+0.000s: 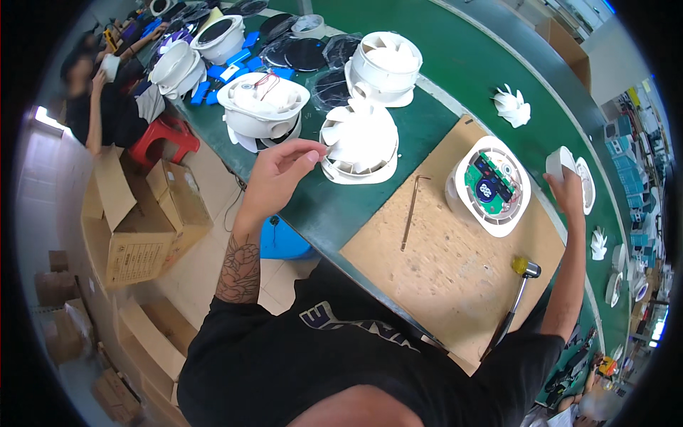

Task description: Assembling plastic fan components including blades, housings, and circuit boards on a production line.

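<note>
My left hand (279, 174) is raised at the bench's left edge, thumb and forefinger pinched together. Its fingertips reach the rim of a white fan housing (366, 173), in which a white fan wheel (361, 136) sits. Whatever the pinch holds, if anything, is too small to tell. On the far right, my right hand (567, 192) grips a white round housing part (560, 162), beside another white ring (585, 186). Between my arms a white fan unit (455, 191) lies tilted, its green circuit board (488, 186) and wires facing up.
A brown board (441, 270) carries a hex key (410, 220) and a mallet (517, 288). Loose fan wheels (512, 107) lie on the green surface. More housings (388, 67), blue blocks (235, 70) and black discs stand farther off. Cardboard boxes (135, 228) and a co-worker (107, 107) are left.
</note>
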The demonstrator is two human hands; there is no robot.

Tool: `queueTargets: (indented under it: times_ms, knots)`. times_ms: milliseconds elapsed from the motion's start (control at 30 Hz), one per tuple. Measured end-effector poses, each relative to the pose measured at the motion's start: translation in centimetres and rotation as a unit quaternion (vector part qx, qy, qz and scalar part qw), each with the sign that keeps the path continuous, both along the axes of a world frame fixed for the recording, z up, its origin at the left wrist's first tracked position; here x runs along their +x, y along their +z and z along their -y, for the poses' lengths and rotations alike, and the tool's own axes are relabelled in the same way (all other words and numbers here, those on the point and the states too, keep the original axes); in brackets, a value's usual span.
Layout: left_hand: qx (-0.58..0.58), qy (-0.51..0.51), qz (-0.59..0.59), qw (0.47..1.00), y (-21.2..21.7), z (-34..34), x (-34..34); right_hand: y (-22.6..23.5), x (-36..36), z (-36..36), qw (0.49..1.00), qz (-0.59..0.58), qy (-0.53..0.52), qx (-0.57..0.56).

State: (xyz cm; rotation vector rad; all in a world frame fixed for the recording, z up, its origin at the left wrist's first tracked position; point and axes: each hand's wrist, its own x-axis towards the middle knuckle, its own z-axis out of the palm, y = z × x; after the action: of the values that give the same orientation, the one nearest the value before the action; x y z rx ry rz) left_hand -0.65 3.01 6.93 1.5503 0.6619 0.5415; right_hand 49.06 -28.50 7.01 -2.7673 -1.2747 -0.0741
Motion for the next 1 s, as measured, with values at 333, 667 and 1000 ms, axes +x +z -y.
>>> queueTargets:
  times_ms: [333,667,1000]
  knots:
    - [-0.019,0.027,-0.025,0.999,-3.4,-0.2,-1.1,-5.6,6.7,0.2,0.991,0.098,-0.079,-0.039]
    - [-0.064,0.078,-0.097,0.99,-5.9,0.1,2.4,-7.8,10.3,-2.0,0.99,0.015,-0.129,0.047]
    - [0.06,0.079,-0.126,0.987,-6.9,1.0,5.4,8.2,-3.5,-0.3,0.742,-0.364,-0.012,0.563]
